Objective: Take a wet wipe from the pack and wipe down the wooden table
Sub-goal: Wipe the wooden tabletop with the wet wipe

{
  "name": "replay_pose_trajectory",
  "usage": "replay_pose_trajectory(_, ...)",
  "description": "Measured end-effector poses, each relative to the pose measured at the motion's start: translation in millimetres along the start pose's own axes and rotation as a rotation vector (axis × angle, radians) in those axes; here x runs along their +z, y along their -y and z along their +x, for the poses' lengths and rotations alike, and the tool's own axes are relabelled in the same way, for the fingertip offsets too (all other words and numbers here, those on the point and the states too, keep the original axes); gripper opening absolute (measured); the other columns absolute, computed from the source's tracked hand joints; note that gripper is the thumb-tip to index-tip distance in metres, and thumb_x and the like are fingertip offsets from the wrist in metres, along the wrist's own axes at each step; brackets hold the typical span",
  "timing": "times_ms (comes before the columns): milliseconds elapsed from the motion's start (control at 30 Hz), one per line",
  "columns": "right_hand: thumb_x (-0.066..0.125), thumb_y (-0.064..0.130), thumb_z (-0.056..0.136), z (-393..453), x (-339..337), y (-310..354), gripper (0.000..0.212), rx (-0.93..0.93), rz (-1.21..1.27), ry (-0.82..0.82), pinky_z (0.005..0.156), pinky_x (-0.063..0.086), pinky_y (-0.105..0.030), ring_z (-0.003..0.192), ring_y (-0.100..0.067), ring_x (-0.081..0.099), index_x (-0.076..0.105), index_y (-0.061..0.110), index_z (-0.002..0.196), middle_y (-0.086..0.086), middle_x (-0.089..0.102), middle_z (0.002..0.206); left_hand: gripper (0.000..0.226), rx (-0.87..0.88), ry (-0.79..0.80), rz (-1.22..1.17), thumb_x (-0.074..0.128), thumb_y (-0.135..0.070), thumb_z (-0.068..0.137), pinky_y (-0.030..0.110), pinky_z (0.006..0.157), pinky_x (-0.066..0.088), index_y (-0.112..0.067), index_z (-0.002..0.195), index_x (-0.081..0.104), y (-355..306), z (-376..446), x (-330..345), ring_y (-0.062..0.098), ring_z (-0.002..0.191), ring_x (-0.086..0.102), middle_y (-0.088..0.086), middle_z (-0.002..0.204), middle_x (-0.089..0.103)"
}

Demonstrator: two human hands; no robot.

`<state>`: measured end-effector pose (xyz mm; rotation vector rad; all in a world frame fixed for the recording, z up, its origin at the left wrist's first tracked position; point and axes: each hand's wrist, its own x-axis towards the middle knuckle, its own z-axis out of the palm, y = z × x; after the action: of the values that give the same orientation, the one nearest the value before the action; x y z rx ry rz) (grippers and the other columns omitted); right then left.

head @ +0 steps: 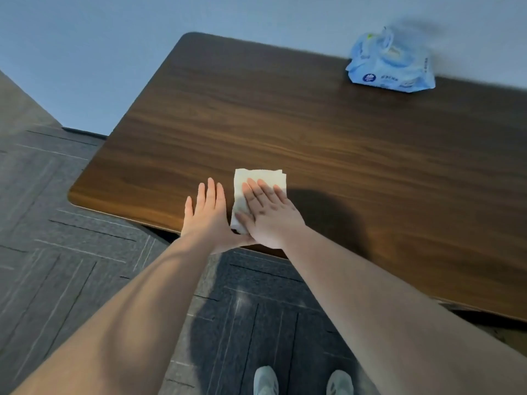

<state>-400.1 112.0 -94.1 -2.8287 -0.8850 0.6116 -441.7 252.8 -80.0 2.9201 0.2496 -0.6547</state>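
Observation:
A dark wooden table (pixel 285 124) fills the middle of the head view. A folded white wet wipe (pixel 262 178) lies near the table's front edge. My right hand (pixel 271 215) presses flat on the wipe, fingers spread over its lower part. My left hand (pixel 208 215) rests flat on the bare wood just left of the wipe, fingers together and extended, its thumb side under my right wrist. A light blue wet wipe pack (pixel 390 67) sits at the far right of the table against the wall, its lid flipped up.
A pale wall (pixel 114 38) runs behind the table. Grey patterned carpet (pixel 57 223) covers the floor left of and below the table. My two shoes (pixel 302 380) stand on it at the bottom. A second wooden surface (pixel 17 109) shows at the far left.

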Motion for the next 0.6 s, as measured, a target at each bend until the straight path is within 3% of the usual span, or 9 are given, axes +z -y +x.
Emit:
replay_pose_trajectory(200,0.008,0.061,0.095,-61,7,-51,0.072,0.106,0.005,-0.049,0.118,-0.010,-0.038,0.144,-0.015,-0.020,-0.011,0.021,0.151,0.002,-0.016,0.160,0.127,0.210,-0.059,0.049,0.040,-0.090,0.061,0.043,0.118,0.002,-0.015,0.149,-0.012,-32,-12,-10,0.021,0.146,-0.011,0.007,0.159,-0.015)
replay_pose_trajectory(600,0.004,0.063,0.090,-221,27,-216,0.077,0.570,0.069,-0.132,0.113,-0.016,-0.034,0.144,-0.013,-0.019,-0.015,0.018,0.150,0.001,-0.017,0.159,0.106,0.598,-0.085,0.175,0.037,-0.081,0.076,0.043,0.117,-0.004,-0.024,0.150,-0.012,-231,-9,6,0.016,0.145,-0.013,-0.002,0.160,-0.013)
